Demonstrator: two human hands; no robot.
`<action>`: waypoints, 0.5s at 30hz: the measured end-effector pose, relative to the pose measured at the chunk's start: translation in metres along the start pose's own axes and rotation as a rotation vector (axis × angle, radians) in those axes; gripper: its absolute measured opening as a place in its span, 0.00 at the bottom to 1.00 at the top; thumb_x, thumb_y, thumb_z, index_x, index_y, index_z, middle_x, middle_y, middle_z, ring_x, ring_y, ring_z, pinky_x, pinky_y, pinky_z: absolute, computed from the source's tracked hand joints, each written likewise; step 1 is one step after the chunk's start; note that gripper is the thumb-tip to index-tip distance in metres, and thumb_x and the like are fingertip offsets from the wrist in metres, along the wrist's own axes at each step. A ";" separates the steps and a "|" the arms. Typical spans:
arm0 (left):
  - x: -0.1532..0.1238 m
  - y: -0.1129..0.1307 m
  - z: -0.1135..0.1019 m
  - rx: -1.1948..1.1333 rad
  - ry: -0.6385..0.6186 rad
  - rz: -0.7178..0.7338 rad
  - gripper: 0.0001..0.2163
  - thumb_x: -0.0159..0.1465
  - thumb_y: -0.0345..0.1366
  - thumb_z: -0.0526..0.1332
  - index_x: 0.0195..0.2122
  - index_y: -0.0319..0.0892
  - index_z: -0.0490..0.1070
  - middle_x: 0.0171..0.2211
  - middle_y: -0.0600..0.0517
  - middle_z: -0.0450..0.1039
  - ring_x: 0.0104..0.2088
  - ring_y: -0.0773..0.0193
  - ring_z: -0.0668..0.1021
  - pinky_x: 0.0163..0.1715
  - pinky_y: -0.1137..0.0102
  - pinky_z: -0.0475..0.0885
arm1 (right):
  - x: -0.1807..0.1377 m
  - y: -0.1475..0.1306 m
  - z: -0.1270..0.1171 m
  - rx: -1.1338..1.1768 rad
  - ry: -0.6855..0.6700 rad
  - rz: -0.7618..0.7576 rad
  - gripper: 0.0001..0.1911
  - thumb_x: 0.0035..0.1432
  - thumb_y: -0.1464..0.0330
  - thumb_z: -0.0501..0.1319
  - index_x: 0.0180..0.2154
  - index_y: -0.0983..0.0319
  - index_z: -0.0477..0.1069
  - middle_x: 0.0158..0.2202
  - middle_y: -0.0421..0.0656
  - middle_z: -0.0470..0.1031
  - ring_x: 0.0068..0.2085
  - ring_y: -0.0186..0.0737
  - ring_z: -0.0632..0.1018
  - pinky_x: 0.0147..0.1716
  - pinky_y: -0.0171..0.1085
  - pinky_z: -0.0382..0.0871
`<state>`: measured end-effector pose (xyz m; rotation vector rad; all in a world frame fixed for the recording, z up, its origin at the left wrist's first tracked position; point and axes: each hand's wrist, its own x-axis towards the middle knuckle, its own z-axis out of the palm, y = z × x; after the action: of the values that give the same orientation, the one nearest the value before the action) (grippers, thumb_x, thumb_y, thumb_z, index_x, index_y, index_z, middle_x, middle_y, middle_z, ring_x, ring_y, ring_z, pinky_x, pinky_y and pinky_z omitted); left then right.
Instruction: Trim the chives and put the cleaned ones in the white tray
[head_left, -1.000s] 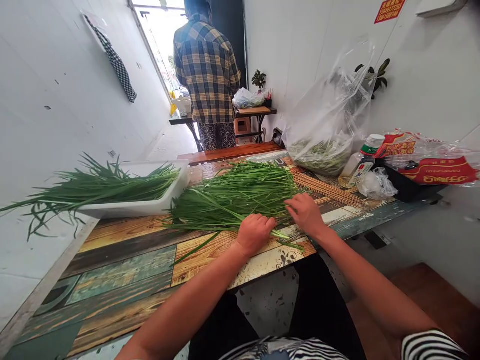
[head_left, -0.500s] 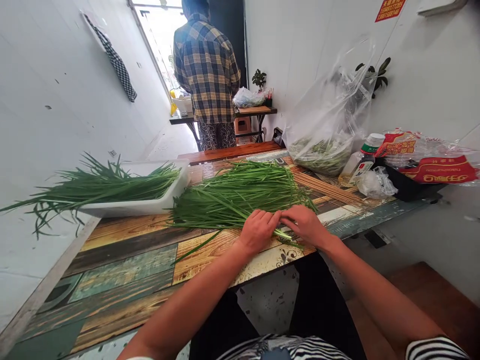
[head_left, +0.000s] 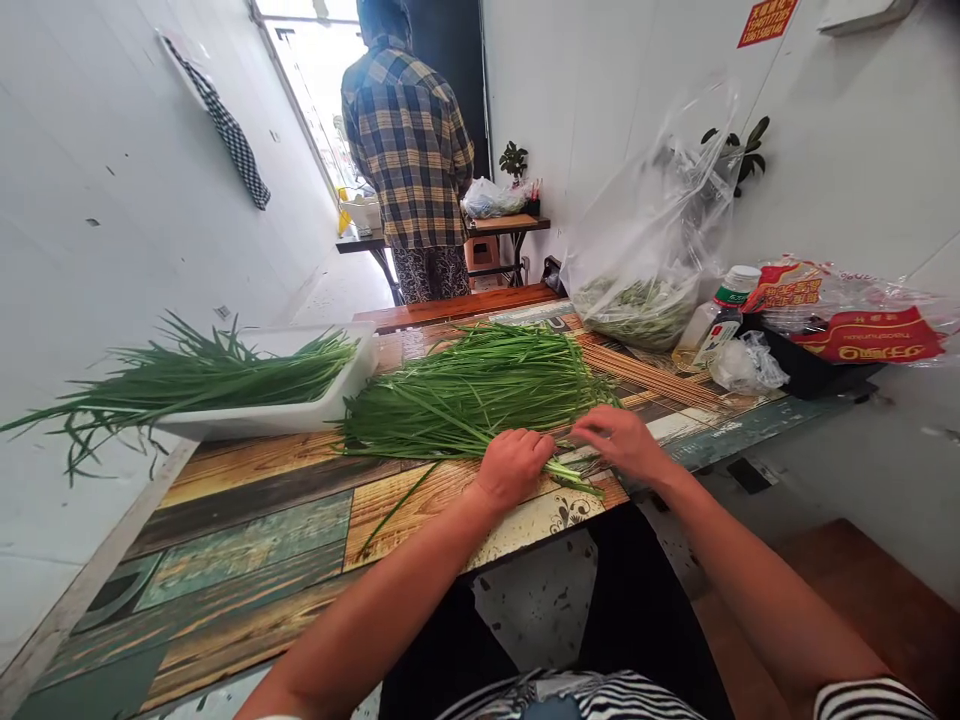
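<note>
A large spread of garlic chives [head_left: 465, 385] lies on the wood-patterned table, leaves to the left and pale stems to the right. My left hand [head_left: 514, 467] is closed over a few chives at the near edge of the spread, and their white-green ends [head_left: 576, 478] stick out on its right side. Just right of it, my right hand [head_left: 619, 442] has its thumb and fingers drawn together in a pinch beside the stem ends. Whatever is between those fingertips is too small to make out. One loose chive leaf [head_left: 397, 510] trails on the table at the left.
More chives [head_left: 225, 370] overhang a white tray [head_left: 330, 408] on the left. Thin skewers [head_left: 652, 372] lie to the right, near a clear bag of greens [head_left: 637, 310], a bottle [head_left: 724, 320] and red packaging [head_left: 874, 335]. A person in a plaid shirt [head_left: 409, 150] stands beyond, back turned.
My right hand has pulled a little to the right, away from my left hand, opening a small gap between them. The left hand keeps its place on the chives.
</note>
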<state>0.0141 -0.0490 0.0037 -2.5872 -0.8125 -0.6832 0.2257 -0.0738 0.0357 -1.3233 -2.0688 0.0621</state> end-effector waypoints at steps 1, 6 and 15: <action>0.000 0.000 0.000 -0.002 -0.006 -0.013 0.09 0.68 0.35 0.51 0.35 0.42 0.69 0.24 0.52 0.67 0.27 0.64 0.70 0.27 0.69 0.60 | 0.004 0.004 0.000 -0.094 0.028 0.016 0.14 0.63 0.64 0.53 0.31 0.59 0.75 0.30 0.44 0.75 0.34 0.40 0.72 0.34 0.39 0.63; 0.000 -0.002 0.002 -0.014 -0.030 -0.054 0.10 0.68 0.39 0.51 0.37 0.44 0.69 0.23 0.54 0.68 0.25 0.65 0.70 0.25 0.71 0.60 | 0.021 0.014 0.015 -0.500 -0.045 -0.051 0.08 0.58 0.69 0.58 0.28 0.60 0.75 0.32 0.47 0.71 0.38 0.44 0.67 0.36 0.41 0.57; -0.003 -0.004 0.000 -0.005 -0.011 -0.059 0.12 0.63 0.30 0.53 0.47 0.40 0.67 0.25 0.52 0.69 0.26 0.62 0.72 0.26 0.69 0.65 | 0.022 0.014 0.022 -0.525 0.038 -0.081 0.05 0.56 0.73 0.56 0.30 0.62 0.69 0.35 0.47 0.71 0.40 0.45 0.65 0.39 0.41 0.54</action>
<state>0.0094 -0.0467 0.0027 -2.5826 -0.8944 -0.6886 0.2195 -0.0425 0.0245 -1.5178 -2.1861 -0.5725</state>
